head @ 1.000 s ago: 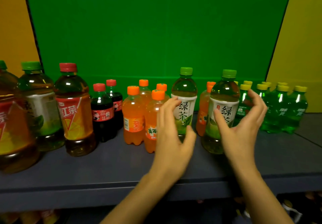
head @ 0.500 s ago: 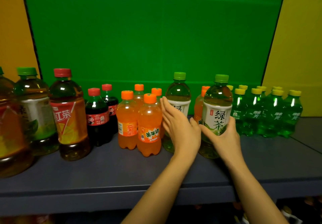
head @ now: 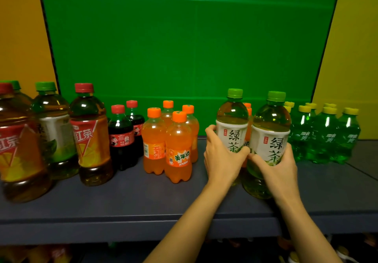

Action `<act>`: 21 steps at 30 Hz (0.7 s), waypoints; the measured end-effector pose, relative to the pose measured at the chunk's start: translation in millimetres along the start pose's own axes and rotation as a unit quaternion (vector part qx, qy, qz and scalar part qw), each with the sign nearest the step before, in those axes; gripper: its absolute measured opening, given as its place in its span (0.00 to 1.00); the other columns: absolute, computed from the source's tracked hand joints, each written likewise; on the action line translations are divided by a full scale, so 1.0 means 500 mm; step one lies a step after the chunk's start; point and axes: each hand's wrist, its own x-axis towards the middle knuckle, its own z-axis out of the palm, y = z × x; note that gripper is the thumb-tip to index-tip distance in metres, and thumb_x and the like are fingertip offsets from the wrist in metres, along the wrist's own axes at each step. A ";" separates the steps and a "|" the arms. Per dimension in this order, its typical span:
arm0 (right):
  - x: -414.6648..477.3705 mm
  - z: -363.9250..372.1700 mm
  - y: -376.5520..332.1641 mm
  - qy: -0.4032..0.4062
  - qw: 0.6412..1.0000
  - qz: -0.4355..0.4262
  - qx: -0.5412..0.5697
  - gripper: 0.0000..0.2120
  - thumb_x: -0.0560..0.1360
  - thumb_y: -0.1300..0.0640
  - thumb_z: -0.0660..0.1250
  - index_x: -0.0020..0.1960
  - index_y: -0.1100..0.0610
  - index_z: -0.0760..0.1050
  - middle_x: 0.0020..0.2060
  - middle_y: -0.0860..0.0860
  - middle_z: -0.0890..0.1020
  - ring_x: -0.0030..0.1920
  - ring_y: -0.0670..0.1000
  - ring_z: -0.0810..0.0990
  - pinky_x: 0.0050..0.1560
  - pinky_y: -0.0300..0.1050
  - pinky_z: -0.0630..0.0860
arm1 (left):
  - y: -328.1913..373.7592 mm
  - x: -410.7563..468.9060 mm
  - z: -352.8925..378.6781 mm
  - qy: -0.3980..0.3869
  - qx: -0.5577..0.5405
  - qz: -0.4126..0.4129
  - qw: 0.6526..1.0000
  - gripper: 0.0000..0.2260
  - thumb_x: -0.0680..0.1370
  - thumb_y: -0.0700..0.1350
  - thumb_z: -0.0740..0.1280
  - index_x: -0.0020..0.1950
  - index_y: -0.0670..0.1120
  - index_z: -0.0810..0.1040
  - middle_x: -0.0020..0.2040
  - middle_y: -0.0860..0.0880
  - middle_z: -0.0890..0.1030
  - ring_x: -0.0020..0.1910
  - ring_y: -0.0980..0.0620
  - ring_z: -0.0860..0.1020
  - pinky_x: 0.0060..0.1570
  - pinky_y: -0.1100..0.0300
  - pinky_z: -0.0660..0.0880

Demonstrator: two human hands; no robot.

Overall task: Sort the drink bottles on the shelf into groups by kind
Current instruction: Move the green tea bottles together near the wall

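Toward the shelf's (head: pixel 122 201) right end, the left hand (head: pixel 222 160) grips the left tea (head: pixel 233 119) and the right hand (head: pixel 280 170) grips the right tea (head: pixel 272 123). Best to lift both upright, clear of the orange bottles (head: pixel 248 108) just behind, and carry them to the far tea (head: pixel 52 123) at the left end.

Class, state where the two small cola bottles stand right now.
In the head view, the cola bottles stand left of centre on the shelf, between the red-capped tea bottle and the orange soda cluster.
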 end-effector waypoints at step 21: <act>-0.140 0.205 -0.195 -0.196 0.973 -0.019 0.122 0.31 0.49 0.38 0.76 0.49 0.43 0.71 0.48 0.41 0.80 0.49 0.43 0.78 0.47 0.43 0.75 | -0.003 -0.045 -0.470 0.143 -0.050 0.132 0.980 0.27 0.58 0.55 0.72 0.53 0.52 0.69 0.48 0.55 0.76 0.47 0.65 0.77 0.42 0.70 0.74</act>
